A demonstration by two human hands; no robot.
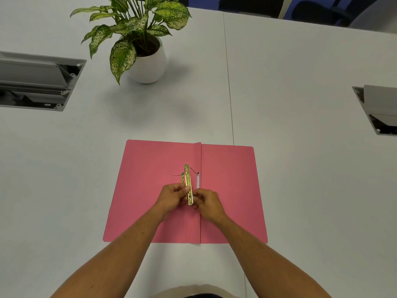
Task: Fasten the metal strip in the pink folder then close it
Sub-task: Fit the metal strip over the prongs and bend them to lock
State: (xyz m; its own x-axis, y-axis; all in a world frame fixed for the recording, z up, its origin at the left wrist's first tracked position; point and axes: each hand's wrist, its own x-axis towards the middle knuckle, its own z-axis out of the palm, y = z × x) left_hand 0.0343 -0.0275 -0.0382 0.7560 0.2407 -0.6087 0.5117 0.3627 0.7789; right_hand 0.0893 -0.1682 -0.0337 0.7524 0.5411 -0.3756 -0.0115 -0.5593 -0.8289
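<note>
The pink folder (227, 190) lies open and flat on the white table, its spine fold running down the middle. A gold metal strip (188, 181) with punched holes stands nearly upright above the left flap, close to the fold. My left hand (173, 197) pinches its lower part from the left, and my right hand (205, 201) pinches it from the right. A second thin gold piece (182, 179) shows just left of the strip. A thin prong (197, 179) rises at the fold beside it.
A potted plant (146, 59) in a white pot stands beyond the folder at the back. Grey cable hatches are set into the table at the far left (36, 82) and far right (378, 108). A table seam (231, 100) runs back from the folder.
</note>
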